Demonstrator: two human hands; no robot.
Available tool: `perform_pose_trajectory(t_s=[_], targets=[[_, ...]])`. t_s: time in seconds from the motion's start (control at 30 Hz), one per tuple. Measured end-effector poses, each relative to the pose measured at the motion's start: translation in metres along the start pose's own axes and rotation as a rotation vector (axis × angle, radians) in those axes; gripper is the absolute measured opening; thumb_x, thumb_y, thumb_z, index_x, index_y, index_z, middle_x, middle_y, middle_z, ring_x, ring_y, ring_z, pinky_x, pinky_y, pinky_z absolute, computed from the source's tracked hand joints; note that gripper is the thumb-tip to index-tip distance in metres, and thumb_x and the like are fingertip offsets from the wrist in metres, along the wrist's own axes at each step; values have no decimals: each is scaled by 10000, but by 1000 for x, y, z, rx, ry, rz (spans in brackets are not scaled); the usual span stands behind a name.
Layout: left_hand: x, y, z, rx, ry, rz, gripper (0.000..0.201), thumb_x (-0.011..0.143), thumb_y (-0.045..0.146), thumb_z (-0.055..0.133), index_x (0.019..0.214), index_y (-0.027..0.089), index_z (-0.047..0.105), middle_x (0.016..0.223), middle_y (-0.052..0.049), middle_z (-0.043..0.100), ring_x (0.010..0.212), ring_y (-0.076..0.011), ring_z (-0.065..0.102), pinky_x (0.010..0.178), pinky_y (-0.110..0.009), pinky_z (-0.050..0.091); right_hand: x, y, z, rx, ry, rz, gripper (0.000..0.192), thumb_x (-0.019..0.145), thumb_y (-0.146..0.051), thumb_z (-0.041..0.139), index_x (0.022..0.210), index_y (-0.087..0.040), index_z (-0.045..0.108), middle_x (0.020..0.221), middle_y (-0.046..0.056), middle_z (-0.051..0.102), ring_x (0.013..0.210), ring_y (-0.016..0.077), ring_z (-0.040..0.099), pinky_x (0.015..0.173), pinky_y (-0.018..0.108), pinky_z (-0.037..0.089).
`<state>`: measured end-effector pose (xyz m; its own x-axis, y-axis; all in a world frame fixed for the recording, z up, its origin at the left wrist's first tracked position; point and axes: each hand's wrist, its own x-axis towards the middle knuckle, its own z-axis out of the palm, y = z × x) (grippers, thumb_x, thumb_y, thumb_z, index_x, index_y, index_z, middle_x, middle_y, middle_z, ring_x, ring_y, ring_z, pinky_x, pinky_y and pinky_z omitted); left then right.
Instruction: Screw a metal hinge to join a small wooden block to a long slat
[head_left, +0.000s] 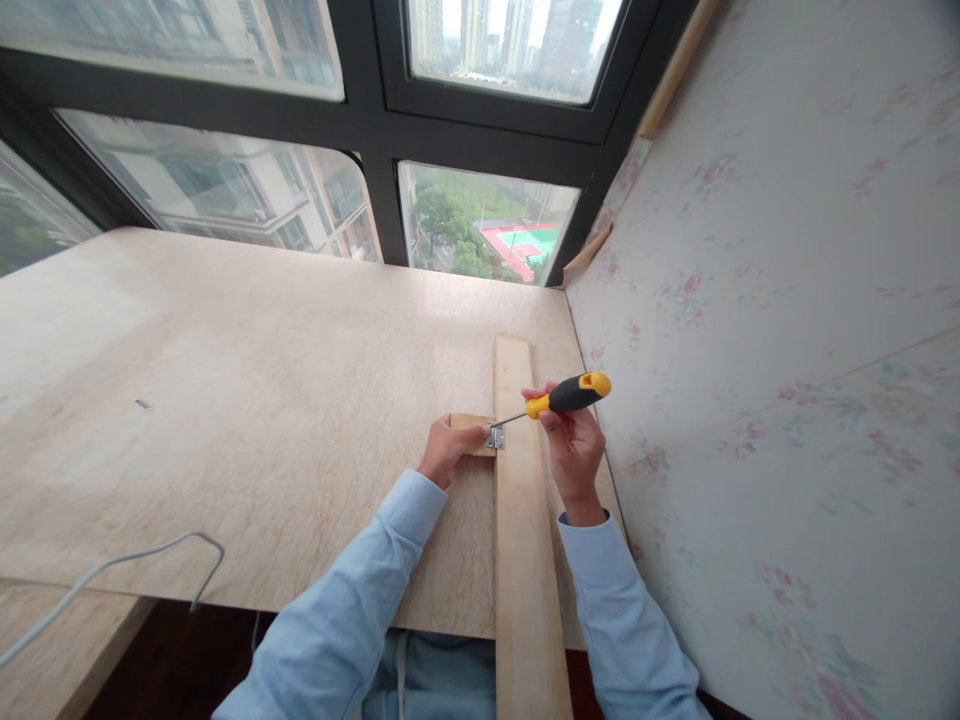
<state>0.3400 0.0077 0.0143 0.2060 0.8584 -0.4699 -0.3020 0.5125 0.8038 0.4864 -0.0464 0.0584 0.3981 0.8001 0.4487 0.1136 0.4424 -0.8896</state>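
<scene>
A yellow and black screwdriver (568, 396) is held in my right hand (576, 450), its shaft slanting down to the left. Its tip meets a small metal hinge (496, 436), or comes very close to it. The hinge lies across a long wooden board (523, 540) and a short wooden block (466, 422) set against the board's left side. My left hand (450, 446) grips the block, thumb on top beside the hinge. Whether a screw sits under the tip is too small to tell.
The board rests on a marble-patterned sill (285, 380) and juts over its front edge. A small metal piece (143, 405) lies at left. A pale cable (150, 550) crosses the lower left. A flowered wall (780, 330) stands close on the right, with windows behind.
</scene>
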Motion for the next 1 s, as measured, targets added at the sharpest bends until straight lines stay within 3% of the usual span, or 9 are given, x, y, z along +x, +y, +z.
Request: perform_pose_trajectory(t_s=[1.0], targets=[[4,-3,-1,-4,24,5,448,447,153,857,808,114,596,729,-55,708,613,-174,659,576,-292,558,4,3,-3,-22,101,24,280,886,-361,653,1111,-194,632,1026,76,753,981,247,714,907,446,561]])
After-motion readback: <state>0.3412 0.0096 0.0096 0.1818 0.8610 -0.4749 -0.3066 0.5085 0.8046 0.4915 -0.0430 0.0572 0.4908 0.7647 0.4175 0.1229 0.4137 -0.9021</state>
